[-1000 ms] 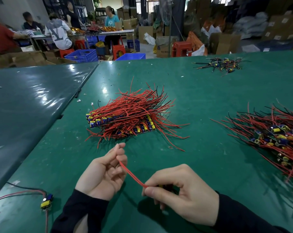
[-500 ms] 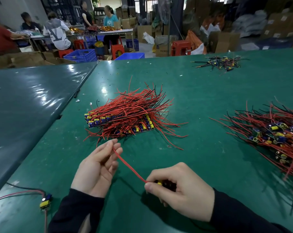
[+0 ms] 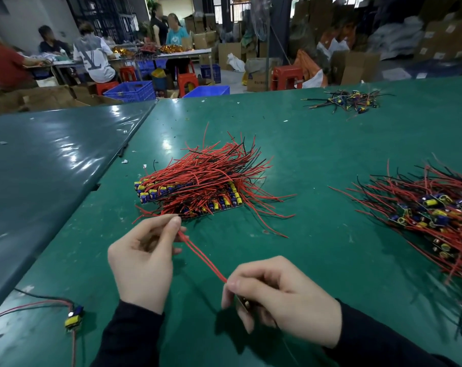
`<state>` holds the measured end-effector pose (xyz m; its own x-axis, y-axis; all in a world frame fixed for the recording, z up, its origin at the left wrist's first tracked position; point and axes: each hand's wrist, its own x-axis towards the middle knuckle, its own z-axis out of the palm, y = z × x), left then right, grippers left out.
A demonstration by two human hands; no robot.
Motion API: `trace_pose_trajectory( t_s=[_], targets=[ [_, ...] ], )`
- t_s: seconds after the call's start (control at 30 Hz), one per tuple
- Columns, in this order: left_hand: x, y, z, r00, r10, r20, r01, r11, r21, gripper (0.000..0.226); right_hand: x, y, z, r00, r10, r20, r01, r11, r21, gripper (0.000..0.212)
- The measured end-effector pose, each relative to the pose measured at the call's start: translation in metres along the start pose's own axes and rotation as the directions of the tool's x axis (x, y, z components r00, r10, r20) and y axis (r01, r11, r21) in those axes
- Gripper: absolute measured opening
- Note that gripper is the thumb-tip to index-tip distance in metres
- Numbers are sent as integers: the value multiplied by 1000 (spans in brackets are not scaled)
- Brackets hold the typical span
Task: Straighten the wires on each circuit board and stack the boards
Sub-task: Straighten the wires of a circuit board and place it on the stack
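Lowest in the frame, my right hand (image 3: 280, 295) is closed around a small circuit board (image 3: 242, 304); I can only make out a sliver of it under the curled fingers, so I cannot tell which way it faces. From the thumb tip a pair of thin red insulated wires (image 3: 202, 258) runs taut up and to the left into my left hand (image 3: 142, 258), which pinches their far ends between thumb and forefinger, the other fingers loosely curled.

To do this stroke well, I would hold the board firmly but by its edges, keep the two wires side by side, and let the left pinch slide along them with even, light pressure rather than a yank, since I judge the solder joints at the board to be the weak spot. A pull in line with the wires should leave them straight without kinking.

At the lower left edge a lone yellow-and-blue board with red and black leads (image 3: 73, 317) lies apart on the green table mat (image 3: 317, 234).

Above my hands, in the middle of the frame, sits the neat stack of finished boards with red wires fanned to the right (image 3: 198, 189); this board belongs there, wires laid the same way. At the right edge is the tangled heap of unsorted boards and red wires (image 3: 431, 213), so much remains to do. In the upper right lies a small cluster of dark-wired parts (image 3: 349, 100). Beyond the table, people (image 3: 92, 56) work at another bench.
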<state>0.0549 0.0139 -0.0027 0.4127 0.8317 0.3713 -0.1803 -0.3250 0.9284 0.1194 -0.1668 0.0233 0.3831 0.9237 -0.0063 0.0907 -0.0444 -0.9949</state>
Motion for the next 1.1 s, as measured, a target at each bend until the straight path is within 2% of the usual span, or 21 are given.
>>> trace_pose_trajectory(
  t_s=[0.07, 0.13, 0.23, 0.33, 0.4, 0.47, 0.53, 0.63, 0.7, 0.77, 0.83, 0.9, 1.0, 1.1],
  targets=[
    [2, 3, -1, 974, -225, 19, 225, 956, -189, 11, 2, -2, -2, 999, 43, 12, -44, 992, 122, 24],
    [2, 4, -1, 902, -413, 128, 432, 841, -326, 11, 3, -2, -4, 997, 70, 10, -71, 980, 184, 22],
    [3, 6, 0, 805, -522, 283, 594, 701, -396, 17, 5, -1, -9, 990, 109, -92, -77, 952, 296, 13],
    [-2, 9, 6, 704, -572, 421, 704, 638, -312, 28, 9, 3, -16, 946, 134, -294, -11, 923, 384, 11],
    [-13, 13, 12, 584, -579, 569, 770, 617, -163, 37, 11, 5, -21, 917, 127, -379, 42, 912, 408, 9],
    [-25, 19, 19, 431, -531, 729, 791, 611, -23, 44, 12, 7, -22, 904, 118, -412, 68, 910, 409, 18],
    [-36, 23, 23, 326, -472, 819, 812, 583, 13, 39, 12, 9, -22, 896, 97, -434, 94, 913, 397, 22],
    [-41, 24, 25, 332, -455, 826, 833, 552, -31, 39, 12, 11, -23, 879, 51, -475, 129, 932, 339, 20],
    [-42, 24, 26, 353, -468, 810, 827, 561, -37, 53, 12, 11, -22, 871, 52, -488, 127, 937, 326, 19],
    [-46, 23, 28, 366, -463, 807, 800, 599, -19, 58, 12, 11, -20, 874, 78, -480, 122, 920, 372, 22],
    [-52, 24, 31, 343, -456, 821, 788, 616, 13, 52, 12, 12, -17, 889, 113, -443, 103, 894, 435, 24],
    [-57, 25, 34, 282, -449, 848, 819, 573, 31, 39, 12, 13, -16, 900, 129, -417, 80, 890, 450, 26],
    [-61, 25, 34, 184, -431, 883, 901, 434, 24, 21, 13, 16, -14, 903, 133, -408, 66, 897, 437, 27],
    [-61, 19, 36, 217, -483, 849, 920, 392, -12, 18, 14, 16, -15, 913, 122, -388, 71, 891, 449, 19]
  ],
)
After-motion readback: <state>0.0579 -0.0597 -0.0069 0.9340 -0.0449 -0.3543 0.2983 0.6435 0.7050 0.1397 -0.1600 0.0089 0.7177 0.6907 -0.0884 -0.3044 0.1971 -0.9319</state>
